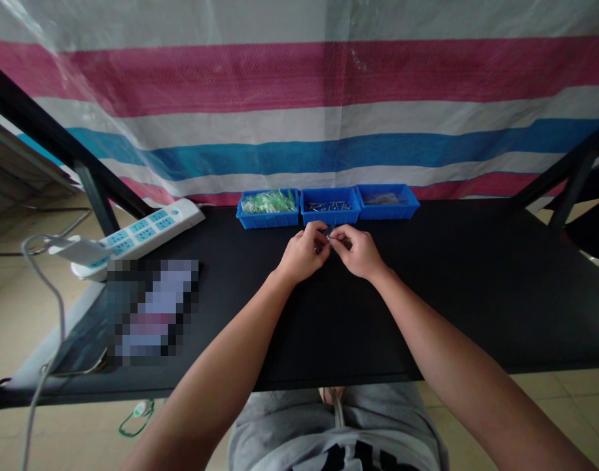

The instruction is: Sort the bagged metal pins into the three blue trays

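Observation:
My left hand point(306, 252) and my right hand point(357, 250) meet over the black table, just in front of the middle bin. Both have their fingers pinched on small metal pieces point(328, 238), whose exact kind is too small to make out. Close behind my hands, the middle blue bin point(330, 219) holds loose screws or similar metal parts point(328, 205). To its left, another blue bin point(268, 221) contains green parts in clear plastic bags point(268, 201). The right blue bin point(390, 211) has thin, dull pieces point(383, 198) inside.
A white power strip point(142, 237) with a plugged-in charger point(80, 250) lies at the left, its cable point(58, 307) hanging over the edge. A pixelated object point(156, 311) rests nearby on the black table point(456, 294). Behind the bins hangs a striped sheet point(328, 118).

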Available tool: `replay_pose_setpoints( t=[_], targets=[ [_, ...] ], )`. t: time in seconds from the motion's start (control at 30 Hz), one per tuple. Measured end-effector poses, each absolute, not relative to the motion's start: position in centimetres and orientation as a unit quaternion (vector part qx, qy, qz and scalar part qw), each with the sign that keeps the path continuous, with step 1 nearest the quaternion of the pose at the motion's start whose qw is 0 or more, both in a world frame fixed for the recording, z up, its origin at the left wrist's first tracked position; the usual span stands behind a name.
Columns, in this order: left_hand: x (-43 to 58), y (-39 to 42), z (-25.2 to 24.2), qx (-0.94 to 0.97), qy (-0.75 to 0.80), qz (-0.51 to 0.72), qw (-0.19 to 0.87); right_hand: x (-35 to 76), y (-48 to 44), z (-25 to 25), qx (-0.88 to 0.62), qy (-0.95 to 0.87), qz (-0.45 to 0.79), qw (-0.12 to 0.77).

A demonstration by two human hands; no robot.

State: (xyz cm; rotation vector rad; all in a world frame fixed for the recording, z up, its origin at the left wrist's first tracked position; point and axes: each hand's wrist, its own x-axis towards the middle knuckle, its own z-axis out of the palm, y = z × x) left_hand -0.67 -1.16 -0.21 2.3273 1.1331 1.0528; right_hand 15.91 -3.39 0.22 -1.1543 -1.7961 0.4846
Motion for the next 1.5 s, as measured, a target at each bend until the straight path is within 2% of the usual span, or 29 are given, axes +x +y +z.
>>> replay_pose_setpoints(
  t=[0.2,0.3,0.43,0.63,0.87,1.13,1.33,1.5],
  targets=[
    [-0.7,-1.0,0.1,0.826,0.352,0.394,0.196,15.4,-3.5,0.2,-0.464,-0.717,0.214,0.474],
    [-0.6,-0.9,0.2,0.793,0.381,0.422,0.219,15.3,-3.3,0.1,-0.483,-0.725,0.204,0.446],
    [-0.3,-0.6,0.0,0.716,0.410,0.456,0.335,15.3,-3.3,0.0,-0.491,-0.745,0.181,0.414],
    [-0.3,-0.1,-0.3,0.636,0.381,0.479,0.469,15.6,-3.2,0.2,-0.500,-0.733,0.146,0.438],
    [-0.5,-0.3,-0.3,0.662,0.391,0.452,0.452,15.7,-3.3,0.4,-0.495,-0.712,0.132,0.480],
    [-0.7,-0.4,-0.2,0.697,0.420,0.413,0.410,15.8,-3.4,0.2,-0.479,-0.717,0.150,0.484],
    [-0.5,-0.5,-0.1,0.651,0.388,0.479,0.442,15.9,-3.4,0.6,-0.499,-0.713,0.164,0.466],
    [-0.6,-0.5,-0.4,0.671,0.380,0.469,0.431,16.0,-3.4,0.8,-0.515,-0.703,0.170,0.459]
  ],
)
